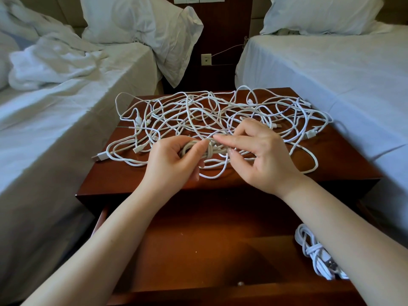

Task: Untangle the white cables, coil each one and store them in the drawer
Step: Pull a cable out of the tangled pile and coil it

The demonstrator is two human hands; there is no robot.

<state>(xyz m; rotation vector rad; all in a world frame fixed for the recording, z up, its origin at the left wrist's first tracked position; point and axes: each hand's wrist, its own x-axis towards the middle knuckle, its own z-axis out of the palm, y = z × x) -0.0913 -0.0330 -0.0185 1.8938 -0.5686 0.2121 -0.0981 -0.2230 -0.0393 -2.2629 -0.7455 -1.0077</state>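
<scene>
We are holding a small bundle (212,150) of looped white cable just above the centre of the frame, over the front part of the dark wooden desk (123,173). Our left hand (174,160) is gripping its left end, with the fingers (194,150) curled round the loops. Our right hand (260,155) is meeting it from the right: the thumb and a bent finger are pinching the right end of the bundle, while the forefinger is lying straight along its top, pointing toward the left hand. The bundle is sitting between the two hands, touching both, and a loose loop is hanging from it down toward the front edge of the desk.

Behind the hands, the tangle of white cables (209,111) is spreading across nearly the whole desk top, with loops crossing one another. A flat plug (100,156) is lying at its left edge.

In the lower part of the frame the drawer (187,235) is standing open beneath our forearms. A coiled cable (314,250) is lying in its right side, partly hidden by our right forearm.

A bed (66,111) with rumpled sheets is filling the left of the frame, and a second bed (320,67) is filling the right.
</scene>
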